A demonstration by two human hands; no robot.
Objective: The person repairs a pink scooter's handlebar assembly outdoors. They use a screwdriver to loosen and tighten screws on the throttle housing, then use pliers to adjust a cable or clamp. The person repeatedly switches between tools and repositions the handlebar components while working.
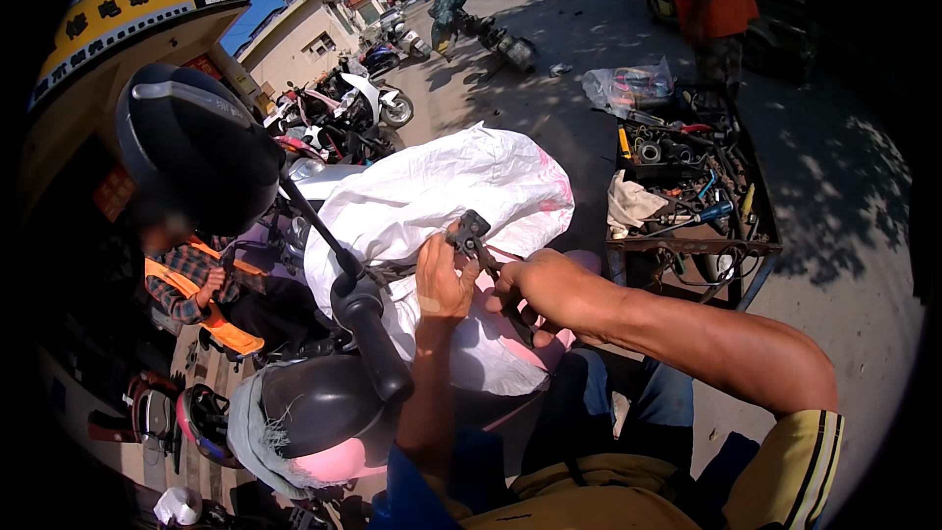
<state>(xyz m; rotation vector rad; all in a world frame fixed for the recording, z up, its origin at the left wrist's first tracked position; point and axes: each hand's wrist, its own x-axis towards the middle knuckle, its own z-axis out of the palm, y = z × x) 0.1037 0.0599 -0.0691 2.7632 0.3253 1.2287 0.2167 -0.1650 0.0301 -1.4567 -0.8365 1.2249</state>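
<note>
Sunlit road (564, 103) lying behind, white sack (442, 182) draping over pink bodywork (500, 330), left hand (444, 282) clamping black fitting (471, 228), right hand (551, 287) gripping dark piece (517, 322)

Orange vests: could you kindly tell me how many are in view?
2: one orange vest at left, another orange vest at upper right; more may be hidden in shadow.

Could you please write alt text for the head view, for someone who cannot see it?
A person's left hand holds a small dark part over a white sack draped across pink bodywork, the right hand close beside. A tool tray stands at right; scooters are parked beyond.
</note>
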